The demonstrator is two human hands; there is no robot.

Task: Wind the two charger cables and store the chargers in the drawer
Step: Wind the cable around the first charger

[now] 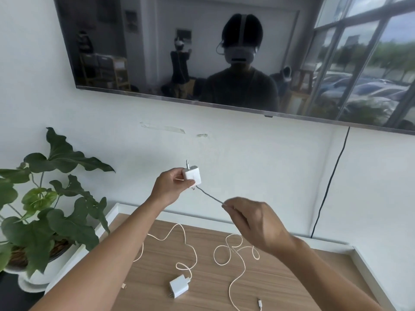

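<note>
White plastic is what's being held up right now: a small square white plastic charger block [191, 176] is pinched in the left hand [170, 186], lifted well above the worktop with the wall behind it. A thin grey-looking cable [210, 197] runs out of the bottom of the block, pulled fairly straight down to the right hand [256, 223], whose fingertips are closed on it. The right hand is a bit blurred, so the exact grip can't be made out. The hands are kept apart, with just that taut bit of cable between them.

On the light wood-grain worktop [280, 286], a second white plastic charger block [179, 288] is lying near the front edge, with its pale cream cable [179, 245] sprawled in loose loops toward the back edge. Another loopy stretch of pale cable [233, 263] is lying toward the right, probably the slack of the held charger, ending in a small connector [259, 304] at the front edge.

So it looks like step one is in hand: the first cable getting wound, barely started. Next, the slack would need to be drawn up and wrapped round the block or into a neat coil, without the loops snagging on the other cable. No drawer can be seen anywhere yet, and the second charger looks untouched.
</note>
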